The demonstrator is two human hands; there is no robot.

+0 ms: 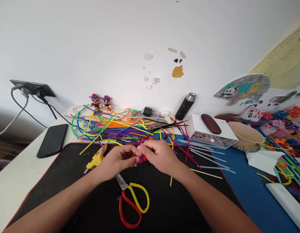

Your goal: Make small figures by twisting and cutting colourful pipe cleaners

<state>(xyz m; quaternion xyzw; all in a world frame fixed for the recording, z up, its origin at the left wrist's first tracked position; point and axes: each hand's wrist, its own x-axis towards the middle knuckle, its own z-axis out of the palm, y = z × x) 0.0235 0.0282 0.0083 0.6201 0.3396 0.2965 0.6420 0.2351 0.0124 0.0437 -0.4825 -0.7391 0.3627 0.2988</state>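
Over the black mat (96, 200), my left hand (117, 161) and my right hand (161, 156) meet with fingertips pinched together. Between them is a small magenta fuzzy piece (140, 159), which looks like bent pipe cleaner. My fingers cover most of it, so its full shape is hidden. Just below my hands lie scissors (124, 185) with one red and one yellow handle. A yellow glue gun (94, 160) rests left of my left hand, partly behind it. Loose pipe cleaners (121, 129) in purple, orange, yellow and green spread behind both hands.
A black phone (52, 140) lies at the left. Two small figures (95, 102) stand by the wall. Rightward are a black flask (185, 106), a white box (197, 127) with a brown case (210, 123) on top, translucent glue sticks (210, 157) and a bowl (247, 134).
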